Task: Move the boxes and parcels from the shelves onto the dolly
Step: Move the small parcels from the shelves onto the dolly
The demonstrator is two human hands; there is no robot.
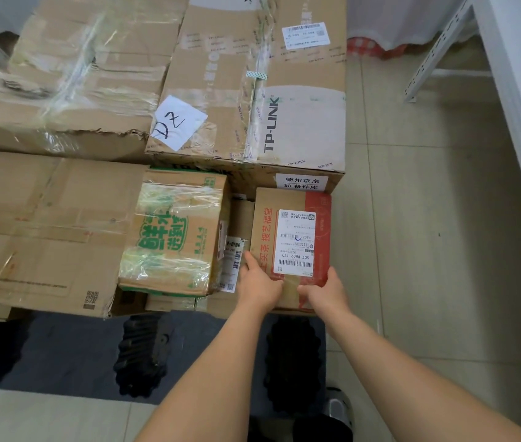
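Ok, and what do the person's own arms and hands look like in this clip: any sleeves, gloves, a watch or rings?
Both forearms are bare right down to the frame edge: no sleeve shows. The left hand and right hand wear no gloves, and no watch, wristband or ring is visible on the sides that face the camera. No markings or tape on either arm.

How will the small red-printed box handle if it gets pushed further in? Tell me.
The small box probably stays stiff: its edges look square and uncrushed. It seems light, since the left hand and right hand steady it only at its near end. It should slide rather than tip, lying flat and low, though the green-printed box beside it may snag it.
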